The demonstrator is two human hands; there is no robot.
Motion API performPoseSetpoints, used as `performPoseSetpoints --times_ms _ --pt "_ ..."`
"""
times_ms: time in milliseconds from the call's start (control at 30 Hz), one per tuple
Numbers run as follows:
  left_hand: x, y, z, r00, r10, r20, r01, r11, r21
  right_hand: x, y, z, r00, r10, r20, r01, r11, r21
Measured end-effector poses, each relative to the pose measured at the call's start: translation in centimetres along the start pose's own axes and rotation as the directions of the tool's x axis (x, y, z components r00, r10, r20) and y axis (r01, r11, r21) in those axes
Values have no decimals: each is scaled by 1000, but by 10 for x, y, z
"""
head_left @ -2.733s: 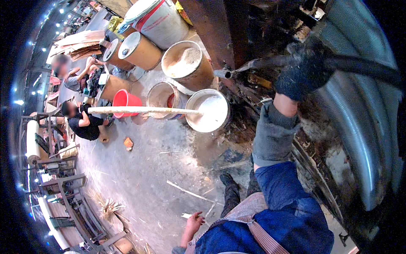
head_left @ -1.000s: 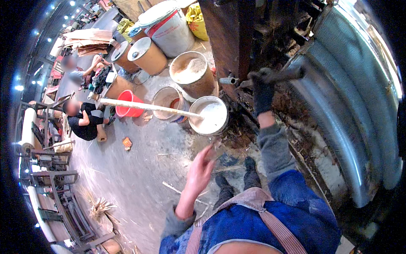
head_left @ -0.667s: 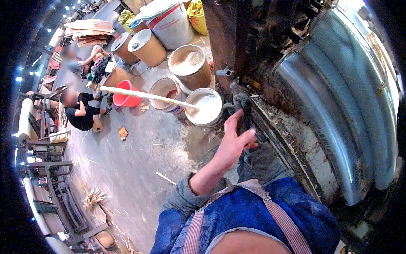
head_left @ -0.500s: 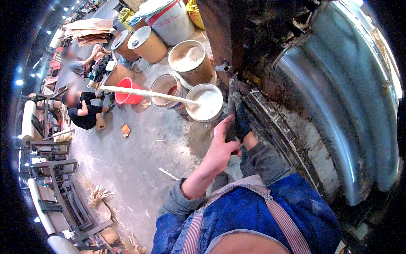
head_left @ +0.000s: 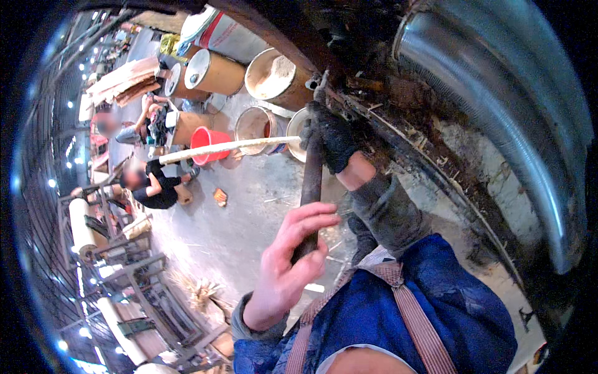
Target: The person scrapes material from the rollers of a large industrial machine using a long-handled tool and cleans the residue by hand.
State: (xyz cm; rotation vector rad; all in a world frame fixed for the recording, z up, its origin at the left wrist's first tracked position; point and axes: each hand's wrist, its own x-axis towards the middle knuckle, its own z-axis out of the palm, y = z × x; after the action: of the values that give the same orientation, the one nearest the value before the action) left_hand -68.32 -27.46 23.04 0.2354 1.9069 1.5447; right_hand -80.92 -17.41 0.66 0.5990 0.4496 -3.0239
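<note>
1. Head view, the hands: the person grips one dark metal rod [head_left: 311,181] with both hands, which fits steering a long bar from two points. The right hand [head_left: 333,138], in a dark glove, is closed round the rod's upper part, close to the rusty edge of the big machine [head_left: 448,156]. The bare left hand [head_left: 289,265] holds the lower end, its fingers [head_left: 311,221] curled round the rod with the thumb behind it.
2. Where the rod is: it runs nearly upright in the middle of the picture, its top at the machine's dark frame and its lower end in the left hand, above the concrete floor [head_left: 249,206].
3. Same view, the containers: near the machine's mouth stand open drums, seemingly kept within reach. I count about five cardboard-coloured drums, one of them [head_left: 274,78] filled with pale powder, plus one red bucket [head_left: 208,142] and one white barrel [head_left: 224,34] at the back.
4. A single long pale pole [head_left: 227,148] lies across the bucket and a drum.
5. Further left, two people [head_left: 149,187] crouch on the floor, well apart from the rod.
</note>
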Motion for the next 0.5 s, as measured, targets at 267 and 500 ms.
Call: performPoseSetpoints --times_ms 267,500 --pt "18 21 8 943 -17 -334 -176 823 -540 5 -21 47 990 -132 -52 131 991 -16" --pt "19 19 37 964 19 -265 -136 893 -430 -11 -29 45 998 42 -49 -36 992 125"
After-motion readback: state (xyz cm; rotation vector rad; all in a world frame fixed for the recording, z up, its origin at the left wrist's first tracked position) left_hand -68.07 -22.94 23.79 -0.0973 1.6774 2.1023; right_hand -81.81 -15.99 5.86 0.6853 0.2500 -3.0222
